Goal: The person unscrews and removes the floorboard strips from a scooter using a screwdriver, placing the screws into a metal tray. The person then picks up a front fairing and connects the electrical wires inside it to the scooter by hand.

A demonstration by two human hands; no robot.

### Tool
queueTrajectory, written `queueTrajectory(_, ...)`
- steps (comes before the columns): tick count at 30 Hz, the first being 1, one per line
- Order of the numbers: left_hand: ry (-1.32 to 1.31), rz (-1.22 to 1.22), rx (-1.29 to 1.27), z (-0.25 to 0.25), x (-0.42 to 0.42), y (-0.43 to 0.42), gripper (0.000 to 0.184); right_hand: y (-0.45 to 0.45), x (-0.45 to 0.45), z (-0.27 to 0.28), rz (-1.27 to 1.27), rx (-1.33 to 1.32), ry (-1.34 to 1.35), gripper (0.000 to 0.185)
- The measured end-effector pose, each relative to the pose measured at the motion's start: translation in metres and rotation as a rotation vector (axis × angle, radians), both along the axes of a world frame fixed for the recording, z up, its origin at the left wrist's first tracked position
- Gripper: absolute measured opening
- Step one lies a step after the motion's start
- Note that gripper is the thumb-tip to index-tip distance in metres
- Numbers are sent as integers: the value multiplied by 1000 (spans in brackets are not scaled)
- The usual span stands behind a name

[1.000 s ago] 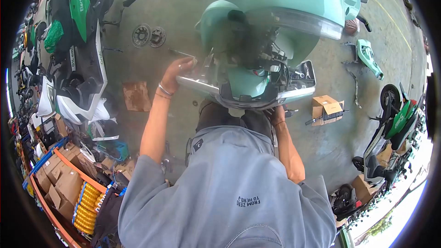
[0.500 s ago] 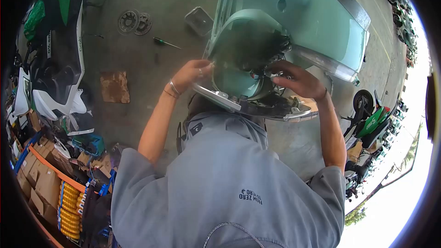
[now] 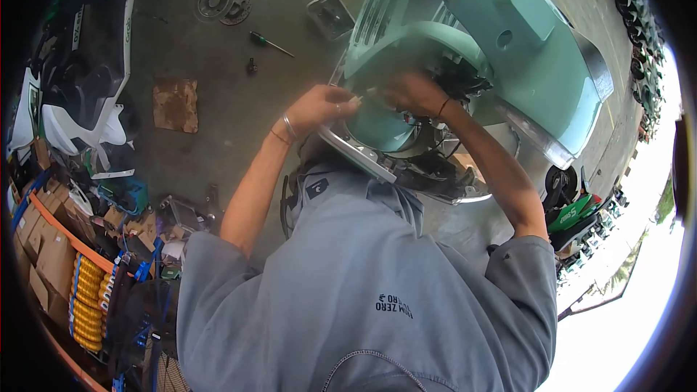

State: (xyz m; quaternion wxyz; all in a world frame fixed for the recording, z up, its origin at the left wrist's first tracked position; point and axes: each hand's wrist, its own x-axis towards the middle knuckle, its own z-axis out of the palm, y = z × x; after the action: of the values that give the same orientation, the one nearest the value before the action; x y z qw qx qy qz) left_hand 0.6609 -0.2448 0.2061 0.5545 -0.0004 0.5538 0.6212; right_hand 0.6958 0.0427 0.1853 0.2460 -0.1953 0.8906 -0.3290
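A mint-green scooter (image 3: pixel 501 58) stands in front of me with its front body opened up. My left hand (image 3: pixel 323 107) is closed in a pinch at the left rim of the opening, with a small pale bit at the fingertips too small to name. Over the opening is my right hand (image 3: pixel 415 94), its fingers pointing toward the left hand and blurred by a hazy patch. Beneath it, dark wiring and brackets (image 3: pixel 465 80) fill part of the opening. A silver-edged trim panel (image 3: pixel 363 156) runs along the near side, close to my chest.
On the floor lie a screwdriver (image 3: pixel 272 44), two disc-shaped metal parts (image 3: pixel 215 1), a clear tray (image 3: pixel 330 16) and a brown cardboard piece (image 3: pixel 175 105). Another scooter (image 3: pixel 109 65) stands left, above shelving with boxes (image 3: pixel 58 254). A green motorbike (image 3: pixel 573 210) is at right.
My right hand has moved left and farther into the opening, closer to my left hand. The left hand stays pinched near the rim. The view has shifted slightly.
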Motion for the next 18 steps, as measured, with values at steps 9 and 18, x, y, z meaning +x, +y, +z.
queueTrajectory(9, -9, -107, -57, -4, -13, 22, 43, -3, 10, 36, -187, -148, -126, 27)
queueTrajectory(18, 11, -97, -52, -12, -14, 28, 43, 0, 10, 33, -229, -205, -290, 29)
